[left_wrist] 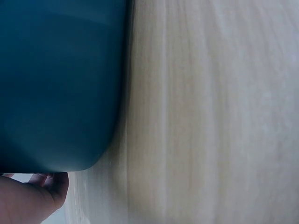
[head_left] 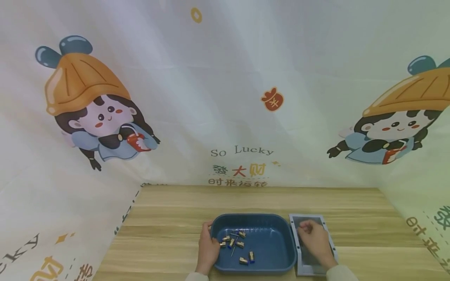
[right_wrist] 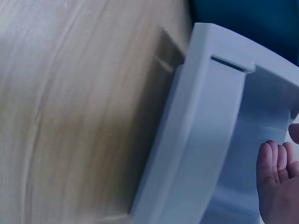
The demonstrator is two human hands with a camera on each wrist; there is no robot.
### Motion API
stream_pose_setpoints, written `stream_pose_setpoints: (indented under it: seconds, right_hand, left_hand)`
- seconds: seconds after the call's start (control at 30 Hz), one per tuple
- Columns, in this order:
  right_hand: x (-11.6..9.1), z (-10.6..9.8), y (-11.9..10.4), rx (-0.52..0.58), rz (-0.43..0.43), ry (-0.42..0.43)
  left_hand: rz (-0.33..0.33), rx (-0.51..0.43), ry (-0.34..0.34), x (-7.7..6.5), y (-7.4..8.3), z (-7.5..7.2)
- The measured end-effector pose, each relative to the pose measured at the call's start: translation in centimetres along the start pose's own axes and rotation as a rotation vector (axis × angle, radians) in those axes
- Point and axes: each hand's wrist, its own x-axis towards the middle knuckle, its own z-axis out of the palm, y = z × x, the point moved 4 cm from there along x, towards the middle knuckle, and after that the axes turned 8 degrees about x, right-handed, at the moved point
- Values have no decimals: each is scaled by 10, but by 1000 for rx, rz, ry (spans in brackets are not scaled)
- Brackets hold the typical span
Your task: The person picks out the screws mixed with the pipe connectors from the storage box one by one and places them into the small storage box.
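A dark blue basin [head_left: 270,244] stands on the table, with several brass fittings [head_left: 243,260] with blue ends and a few thin metal pins [head_left: 233,251] lying mostly in its left half. My left hand [head_left: 208,246] grips the basin's left side, thumb at the rim and fingers along the outer wall. Over a grey-white tray [head_left: 300,261] just right of the basin, my right hand [head_left: 315,239] hovers with bent fingers. In the right wrist view the fingers [right_wrist: 273,161] curl above the tray, but the frame cuts off the thumb side; whether anything small is pinched stays hidden.
The wooden table [head_left: 168,226] reaches back to a printed cloth [head_left: 239,128] that hangs behind and on both sides. Basin and tray stand side by side near the front edge. Small dark marks dot the tray's rim.
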Motion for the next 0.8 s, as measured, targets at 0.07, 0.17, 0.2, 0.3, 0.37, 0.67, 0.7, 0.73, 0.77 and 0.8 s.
stream_pose_setpoints:
  seconds: [0.07, 0.17, 0.2, 0.3, 0.37, 0.67, 0.7, 0.73, 0.77, 0.8]
  right_hand:
    - [1, 0, -2, 3, 4, -2]
    - [2, 0, -5, 6, 8, 3]
    - [3, 0, -6, 8, 11, 4]
    - [3, -1, -10, 27, -3, 9]
    - [4, -1, -13, 35, -17, 12]
    - [3, 6, -32, 64, -54, 9]
    - [2, 7, -34, 65, -52, 3]
    - [1, 9, -36, 70, -55, -1]
    - [0, 11, -37, 70, -55, -6]
    - [0, 13, -38, 73, -57, -10]
  left_hand:
    - [-1, 0, -1, -1, 0, 0]
    - [2, 0, 3, -1, 0, -1]
    - [3, 1, 3, -1, 1, -1]
    - [0, 1, 3, 0, 0, 0]
    - [-1, 1, 0, 0, 0, 0]
    - [3, -2, -4, 1, 0, 0]
    - [1, -3, -5, 0, 0, 0]
    - [1, -6, -5, 0, 1, 0]
    - [1, -7, -4, 0, 1, 0]
    - [2, -8, -3, 0, 1, 0]
